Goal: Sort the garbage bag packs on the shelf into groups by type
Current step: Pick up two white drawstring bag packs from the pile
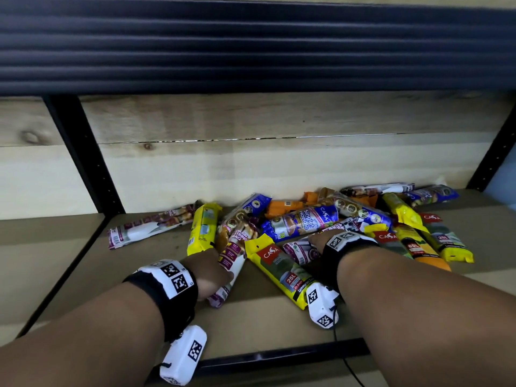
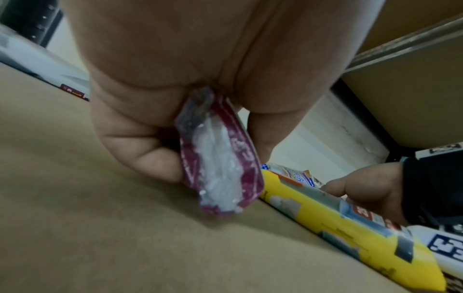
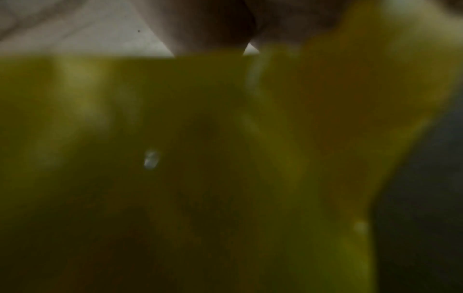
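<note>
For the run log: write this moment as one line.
left hand: holds purple pack | right hand: in pile, grip unclear | shelf: packs unsorted

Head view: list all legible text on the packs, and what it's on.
"CASA", "25L": yellow plastic pack by the right hand.
"CASA", "Singlet Handle": blue plastic pack.
"DRAW STRING BAG": maroon-and-white plastic pack gripped by the left hand.
"60L": orange-ended yellow pack.
Fine print: unreadable.
</note>
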